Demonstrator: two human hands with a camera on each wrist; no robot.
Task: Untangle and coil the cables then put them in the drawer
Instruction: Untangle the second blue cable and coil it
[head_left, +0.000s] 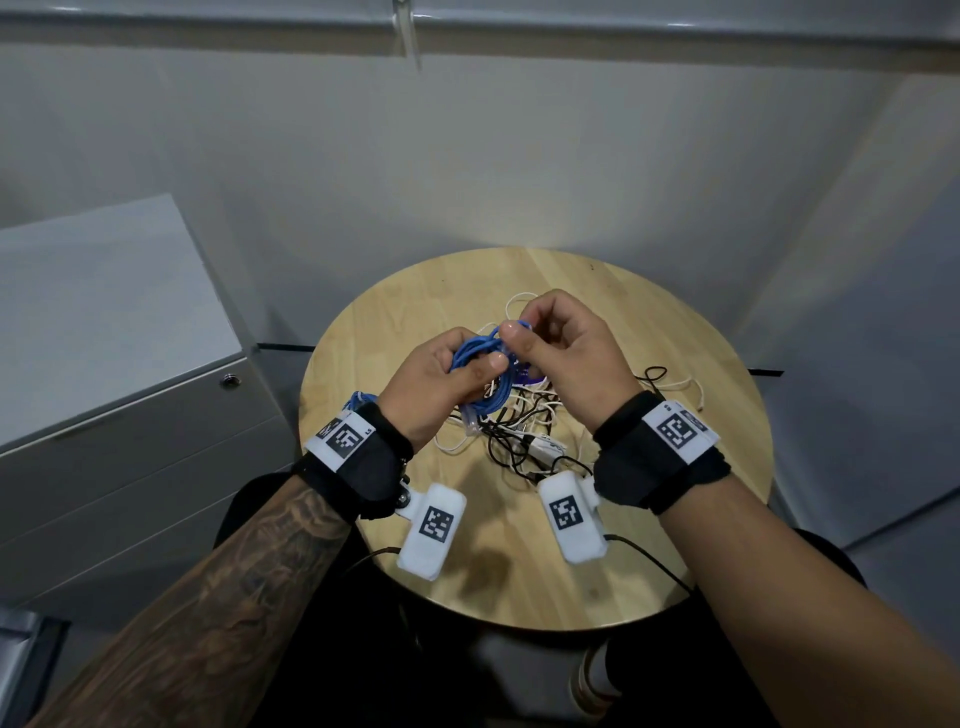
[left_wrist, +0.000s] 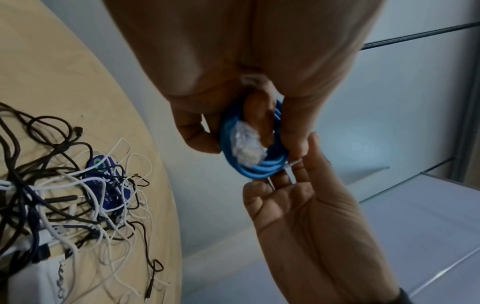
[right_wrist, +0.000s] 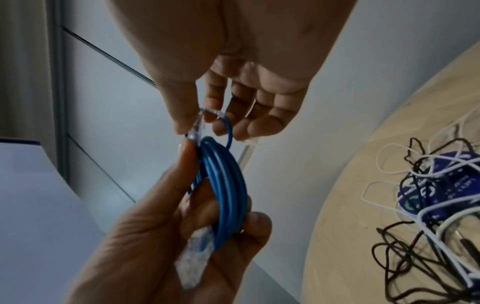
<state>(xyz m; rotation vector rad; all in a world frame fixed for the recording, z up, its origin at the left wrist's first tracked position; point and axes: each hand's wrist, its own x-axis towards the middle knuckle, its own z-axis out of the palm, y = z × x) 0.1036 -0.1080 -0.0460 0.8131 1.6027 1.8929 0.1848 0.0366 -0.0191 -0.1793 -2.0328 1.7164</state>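
A blue network cable (head_left: 480, 358) is wound into a coil (right_wrist: 228, 189) and held above the round wooden table (head_left: 649, 545). My left hand (head_left: 441, 384) grips the coil, fingers curled round its loops (left_wrist: 259, 164), with one clear plug (right_wrist: 194, 261) lying in the palm. My right hand (head_left: 561, 348) pinches the cable's free end with its other clear plug (right_wrist: 198, 127) at the top of the coil. A tangle of black and white cables (head_left: 524, 431) lies on the table under both hands.
A grey drawer cabinet (head_left: 119, 374) with a round lock (head_left: 229, 381) stands left of the table, its drawers closed. A dark blue round item (left_wrist: 109, 189) sits inside the tangle. Another blue cable bundle (head_left: 360, 400) shows behind my left wrist.
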